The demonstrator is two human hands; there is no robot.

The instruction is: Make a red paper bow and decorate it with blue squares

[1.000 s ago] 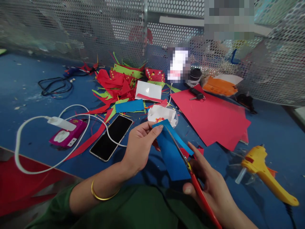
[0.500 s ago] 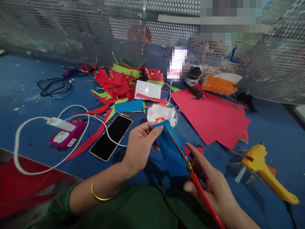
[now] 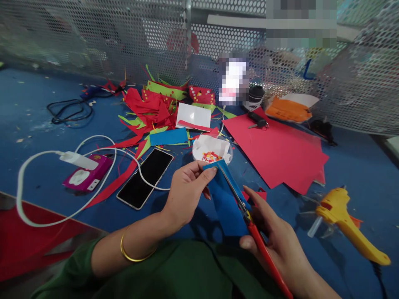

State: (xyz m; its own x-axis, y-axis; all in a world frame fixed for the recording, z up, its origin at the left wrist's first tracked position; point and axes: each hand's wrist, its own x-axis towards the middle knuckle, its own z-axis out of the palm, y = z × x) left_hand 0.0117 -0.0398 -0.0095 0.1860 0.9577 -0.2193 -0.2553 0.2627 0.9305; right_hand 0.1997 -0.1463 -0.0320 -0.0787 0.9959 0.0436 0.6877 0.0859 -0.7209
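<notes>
My left hand (image 3: 183, 195) pinches the top edge of a blue paper strip (image 3: 226, 207) between thumb and fingers. Red-handled scissors (image 3: 262, 245) are held in my right hand (image 3: 277, 241), their blades lying along the right side of the blue paper and pointing up and away. Just beyond the paper stands a small bowl (image 3: 230, 155) lined with white paper, holding tiny red, orange and white bits. A bit of red paper shows behind the scissors, partly hidden.
Red sheets (image 3: 280, 153) with a key lie to the right, a yellow glue gun (image 3: 336, 207) nearer. On the left are a black phone (image 3: 145, 178), a purple box (image 3: 89, 174) and a looped white cable. Paper scraps (image 3: 149, 108) lie before the perforated metal screen (image 3: 93, 41).
The blue paper and my left hand have shifted slightly right. The blades lie a little differently along the paper, and more of the bits in the bowl show.
</notes>
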